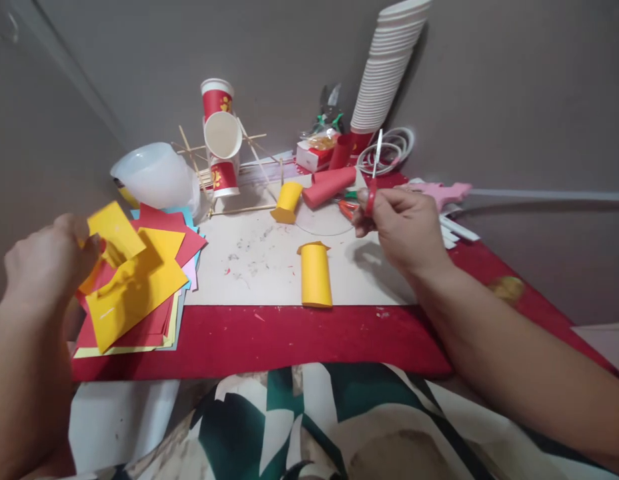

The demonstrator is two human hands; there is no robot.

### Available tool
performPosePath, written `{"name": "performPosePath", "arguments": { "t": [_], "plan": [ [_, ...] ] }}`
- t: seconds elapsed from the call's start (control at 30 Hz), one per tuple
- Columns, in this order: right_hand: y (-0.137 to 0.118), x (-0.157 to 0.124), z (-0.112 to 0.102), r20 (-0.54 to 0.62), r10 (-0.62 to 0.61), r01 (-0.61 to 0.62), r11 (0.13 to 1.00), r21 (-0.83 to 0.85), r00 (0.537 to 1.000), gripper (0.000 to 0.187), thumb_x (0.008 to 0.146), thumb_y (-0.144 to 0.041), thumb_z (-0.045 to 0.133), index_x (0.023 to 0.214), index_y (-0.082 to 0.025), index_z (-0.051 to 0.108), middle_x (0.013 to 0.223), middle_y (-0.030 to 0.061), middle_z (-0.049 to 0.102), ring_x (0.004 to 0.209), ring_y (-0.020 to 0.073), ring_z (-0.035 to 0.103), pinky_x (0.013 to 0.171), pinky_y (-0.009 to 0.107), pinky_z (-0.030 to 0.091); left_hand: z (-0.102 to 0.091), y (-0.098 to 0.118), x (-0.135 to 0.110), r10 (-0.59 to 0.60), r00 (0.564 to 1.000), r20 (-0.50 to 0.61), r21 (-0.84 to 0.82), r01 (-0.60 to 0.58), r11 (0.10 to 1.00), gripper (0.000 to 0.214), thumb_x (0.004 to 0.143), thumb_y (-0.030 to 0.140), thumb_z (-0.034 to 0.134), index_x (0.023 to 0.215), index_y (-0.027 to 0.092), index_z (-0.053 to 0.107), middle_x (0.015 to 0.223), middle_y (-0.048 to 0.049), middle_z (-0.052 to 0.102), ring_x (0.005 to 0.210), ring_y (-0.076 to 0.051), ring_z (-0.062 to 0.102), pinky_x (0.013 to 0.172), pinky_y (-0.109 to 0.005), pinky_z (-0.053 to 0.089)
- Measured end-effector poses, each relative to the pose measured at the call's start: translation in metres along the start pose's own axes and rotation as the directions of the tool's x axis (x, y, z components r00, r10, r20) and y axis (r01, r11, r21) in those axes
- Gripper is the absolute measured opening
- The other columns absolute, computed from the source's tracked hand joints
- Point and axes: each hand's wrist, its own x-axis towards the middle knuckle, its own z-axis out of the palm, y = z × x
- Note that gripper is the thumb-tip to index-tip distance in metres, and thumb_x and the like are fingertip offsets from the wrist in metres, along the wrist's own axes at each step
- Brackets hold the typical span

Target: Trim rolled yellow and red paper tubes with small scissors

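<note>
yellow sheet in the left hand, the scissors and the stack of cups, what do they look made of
The yellow sheet looks like thin matte coloured paper; it bends at the pinch. The scissors have shiny metal blades and red handles, probably plastic. The stack of cups is likely paper: matte white, thin rolled rims, red print on the lowest one.
</note>
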Motion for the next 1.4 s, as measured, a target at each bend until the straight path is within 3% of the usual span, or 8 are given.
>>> {"name": "performPosePath", "arguments": {
  "t": [0.07,0.17,0.27,0.37,0.5,0.73,0.87,1.4],
  "plan": [
    [0.003,0.002,0.001,-0.003,-0.012,0.012,1.0,0.015,1.0,0.041,0.079,-0.049,0.073,0.053,-0.02,0.058,0.051,-0.0011,0.058,0.042,0.0086,0.05,0.044,0.024,0.04,-0.005,0.032,-0.007,-0.018,0.997,-0.081,-0.053,0.014,0.999,0.033,0.073,0.052,0.068,0.097,0.031,0.064,0.07,-0.0032,0.063,0.093,-0.035,0.065,0.088,-0.06,0.048],
    [0.009,0.005,0.002,-0.023,-0.055,0.057,0.997,0.051,0.998,0.048,0.076,-0.059,0.072,0.05,-0.021,0.057,0.049,-0.0014,0.057,0.039,0.0087,0.048,0.041,0.025,0.038,-0.004,0.113,-0.03,0.121,0.973,0.198,-0.203,-0.081,0.976,0.048,0.089,0.051,0.051,0.127,0.023,0.058,0.106,-0.0072,0.073,0.08,-0.025,0.069,0.078,-0.045,0.054],
    [0.013,0.007,0.002,-0.031,-0.086,0.087,0.995,0.057,0.996,0.047,0.078,-0.058,0.071,0.051,-0.022,0.058,0.05,-0.0015,0.058,0.039,0.0089,0.049,0.04,0.024,0.038,0.012,0.194,-0.058,0.382,0.796,0.469,-0.528,-0.094,0.844,0.064,0.086,0.054,0.057,0.139,0.02,0.046,0.095,-0.0067,0.076,0.073,-0.021,0.07,0.07,-0.032,0.052],
    [0.015,0.006,0.002,-0.025,-0.11,0.111,0.993,0.046,0.994,0.045,0.082,-0.054,0.067,0.053,-0.021,0.058,0.05,-0.0015,0.059,0.039,0.009,0.05,0.041,0.025,0.038,0.033,0.25,-0.076,0.542,0.627,0.559,-0.557,-0.2,0.806,0.081,0.083,0.062,0.056,0.148,0.019,0.033,0.085,-0.0065,0.075,0.076,-0.026,0.071,0.069,-0.033,0.05],
    [0.016,0.003,0.003,-0.034,-0.189,0.19,0.982,0.016,0.981,0.044,0.087,-0.051,0.063,0.056,-0.02,0.057,0.049,-0.0028,0.056,0.041,0.0091,0.05,0.044,0.024,0.038,0.046,0.29,-0.086,0.563,0.616,0.551,-0.484,-0.313,0.817,0.094,0.08,0.067,0.056,0.151,0.013,0.026,0.096,-0.0167,0.073,0.09,-0.037,0.069,0.075,-0.042,0.05],
    [0.01,0.0,0.005,-0.038,-0.212,0.215,0.97,0.114,0.977,0.041,0.086,-0.051,0.063,0.06,-0.02,0.055,0.049,-0.005,0.052,0.046,0.0094,0.049,0.048,0.024,0.039,0.048,0.294,-0.089,0.504,0.692,0.517,-0.567,-0.165,0.807,0.09,0.078,0.046,0.064,0.152,0.016,0.024,0.098,-0.011,0.07,0.083,-0.028,0.067,0.075,-0.038,0.05],
    [0.006,0.0,0.008,-0.003,-0.162,0.16,0.969,0.189,0.987,0.037,0.081,-0.051,0.067,0.062,-0.021,0.058,0.055,-0.0046,0.054,0.053,0.0108,0.052,0.051,0.025,0.042,0.05,0.276,-0.081,0.406,0.811,0.421,-0.792,0.11,0.6,0.076,0.069,0.038,0.071,0.137,0.016,0.045,0.106,-0.0104,0.065,0.085,-0.022,0.063,0.07,-0.032,0.05],
    [0.02,0.001,0.024,0.229,0.169,-0.242,0.908,0.343,0.959,0.053,0.071,-0.071,0.066,0.069,-0.019,0.065,0.074,0.0058,0.071,0.075,0.0202,0.067,0.066,0.031,0.051,0.056,0.275,-0.081,0.49,0.776,0.397,-0.91,0.263,0.321,0.052,0.07,0.046,0.077,0.111,0.016,0.066,0.107,-0.0082,0.071,0.08,-0.018,0.064,0.072,-0.03,0.053]
  ]
}}
